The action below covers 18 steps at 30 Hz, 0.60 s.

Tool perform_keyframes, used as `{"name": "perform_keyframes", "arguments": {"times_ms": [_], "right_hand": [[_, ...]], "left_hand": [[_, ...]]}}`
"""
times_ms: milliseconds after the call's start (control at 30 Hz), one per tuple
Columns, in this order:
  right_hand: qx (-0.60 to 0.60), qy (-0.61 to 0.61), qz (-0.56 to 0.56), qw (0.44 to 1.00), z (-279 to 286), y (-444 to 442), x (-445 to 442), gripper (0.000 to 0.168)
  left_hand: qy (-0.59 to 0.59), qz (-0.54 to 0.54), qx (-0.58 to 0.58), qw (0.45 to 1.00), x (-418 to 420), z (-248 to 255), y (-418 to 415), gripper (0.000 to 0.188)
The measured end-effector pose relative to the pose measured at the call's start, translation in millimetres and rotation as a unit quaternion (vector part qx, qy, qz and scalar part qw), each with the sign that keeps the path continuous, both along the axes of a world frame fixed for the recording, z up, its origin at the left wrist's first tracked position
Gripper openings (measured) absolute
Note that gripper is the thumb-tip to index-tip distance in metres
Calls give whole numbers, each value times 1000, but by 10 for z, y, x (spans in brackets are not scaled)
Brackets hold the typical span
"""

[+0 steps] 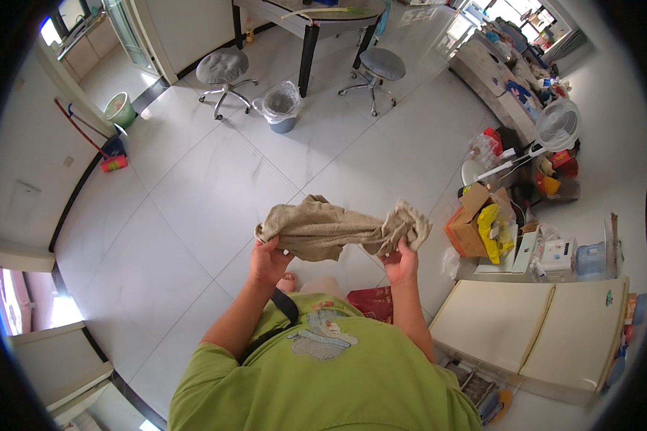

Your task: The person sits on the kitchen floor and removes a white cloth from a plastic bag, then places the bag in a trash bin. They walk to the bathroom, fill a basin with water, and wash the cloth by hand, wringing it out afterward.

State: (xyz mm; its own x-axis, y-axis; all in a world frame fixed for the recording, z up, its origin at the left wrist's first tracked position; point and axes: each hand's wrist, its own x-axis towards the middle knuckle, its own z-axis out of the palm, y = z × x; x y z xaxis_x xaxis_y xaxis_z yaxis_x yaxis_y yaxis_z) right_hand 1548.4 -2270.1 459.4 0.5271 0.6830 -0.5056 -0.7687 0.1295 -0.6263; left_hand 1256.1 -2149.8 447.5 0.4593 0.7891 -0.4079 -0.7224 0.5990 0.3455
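Note:
A wrinkled beige-brown cloth is held up in front of me, stretched sideways between both hands. My left hand grips its left end, the thumb lying on top of the fabric. At the other end, where the cloth is bunched and frayed-looking, my right hand pinches its lower edge. Most of my fingers are hidden behind the fabric. Below my right wrist, a dark red bag with markings shows partly beside my body.
Pale floor tiles stretch ahead. Two wheeled stools and a lined bin stand near a table. A broom leans left. On the right are a white fan, a cardboard box and a cream refrigerator.

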Motion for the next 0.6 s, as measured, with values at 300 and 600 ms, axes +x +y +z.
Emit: {"name": "perform_keyframes", "arguments": {"times_ms": [300, 600], "right_hand": [[8, 6, 29, 1000, -14, 643, 866, 36], [49, -19, 100, 994, 217, 981, 2623, 42]], "left_hand": [[45, -40, 37, 998, 854, 125, 557, 38], [-3, -90, 56, 994, 2743, 298, 1073, 43]]}}
